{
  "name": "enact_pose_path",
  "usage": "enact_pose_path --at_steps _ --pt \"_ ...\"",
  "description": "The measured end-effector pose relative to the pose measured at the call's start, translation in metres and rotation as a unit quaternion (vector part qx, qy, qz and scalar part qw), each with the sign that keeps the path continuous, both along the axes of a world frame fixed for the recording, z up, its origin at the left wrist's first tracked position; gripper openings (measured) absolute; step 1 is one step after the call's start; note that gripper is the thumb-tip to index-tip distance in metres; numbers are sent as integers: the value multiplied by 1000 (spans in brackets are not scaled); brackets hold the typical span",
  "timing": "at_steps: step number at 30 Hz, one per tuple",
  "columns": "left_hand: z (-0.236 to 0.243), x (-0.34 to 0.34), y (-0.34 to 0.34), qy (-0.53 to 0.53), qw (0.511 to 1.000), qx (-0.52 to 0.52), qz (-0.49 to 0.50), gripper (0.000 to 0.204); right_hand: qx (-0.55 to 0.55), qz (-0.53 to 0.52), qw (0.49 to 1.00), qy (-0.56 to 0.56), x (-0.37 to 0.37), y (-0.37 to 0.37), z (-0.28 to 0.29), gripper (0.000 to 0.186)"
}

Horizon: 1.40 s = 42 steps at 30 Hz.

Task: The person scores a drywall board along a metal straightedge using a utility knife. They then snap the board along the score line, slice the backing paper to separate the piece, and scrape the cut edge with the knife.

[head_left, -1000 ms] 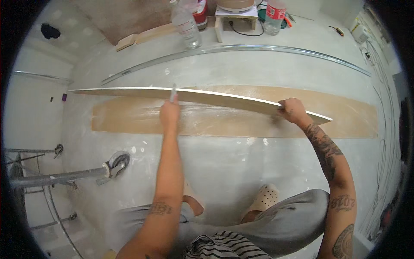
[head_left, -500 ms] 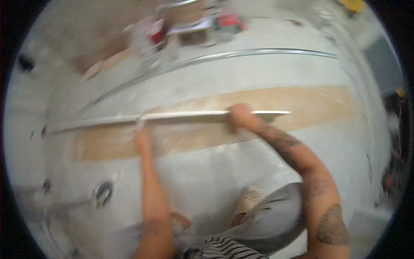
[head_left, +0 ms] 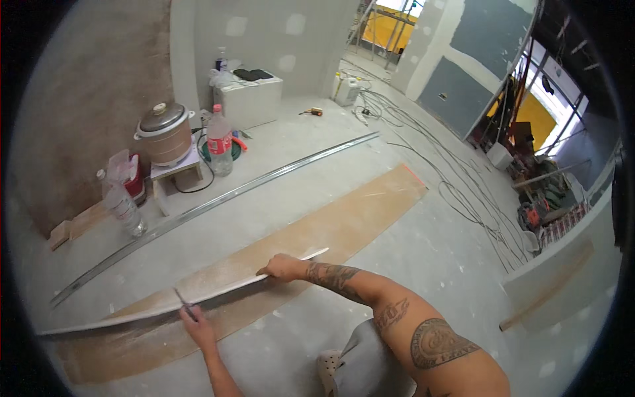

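A long, thin board strip (head_left: pixel 228 286) with a whitish edge stands on its edge over a flat brown sheet (head_left: pixel 344 215) on the floor. My right hand (head_left: pixel 284 267) grips its top edge near the right end, fingers over the far side. My left hand (head_left: pixel 198 325) is closed around a slim, dark knife-like tool (head_left: pixel 184 304), whose narrow tip points up across the strip's edge. The exact kind of tool is hard to make out. Below my hands, the strip's near face lies in shadow.
Beyond the sheet lies a long metal channel (head_left: pixel 245 190). Behind it stand a rice cooker (head_left: pixel 163 135) on a small stool, plastic bottles (head_left: pixel 219 142) and a white box (head_left: pixel 248 102). Loose cables (head_left: pixel 456 198) trail across the floor at the right. A low wall (head_left: pixel 562 298) stands nearer, at the right.
My view has swung up and right, bringing the room's far side in. The strip now slants lower toward the left. My right hand still grips it; the tool in my left hand now shows clearly.
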<state>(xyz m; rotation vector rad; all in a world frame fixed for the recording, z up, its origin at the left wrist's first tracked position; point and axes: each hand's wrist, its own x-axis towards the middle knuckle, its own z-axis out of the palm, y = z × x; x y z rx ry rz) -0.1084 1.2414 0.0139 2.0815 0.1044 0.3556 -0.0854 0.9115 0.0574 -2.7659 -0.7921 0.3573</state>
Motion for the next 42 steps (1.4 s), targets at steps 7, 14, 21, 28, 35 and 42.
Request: enact_pose_path --at_steps 7,14,21,28,35,42 --pt "-52 12 156 29 905 381 189 42 10 -50 999 13 12 19 3 34" --pt "-10 41 172 9 944 -215 250 31 24 3 999 -20 17 59 1 26" --pt "-20 63 155 74 942 -228 234 47 -10 -19 999 -27 18 59 -2 24" --pt "-50 80 155 5 948 -136 289 48 10 1 999 -42 17 59 -2 22" --pt "-25 80 147 73 949 -101 289 54 6 -12 1000 -19 19 59 -1 24" --pt "-17 68 114 109 950 -63 285 63 -2 -21 999 -25 21 59 -4 25"
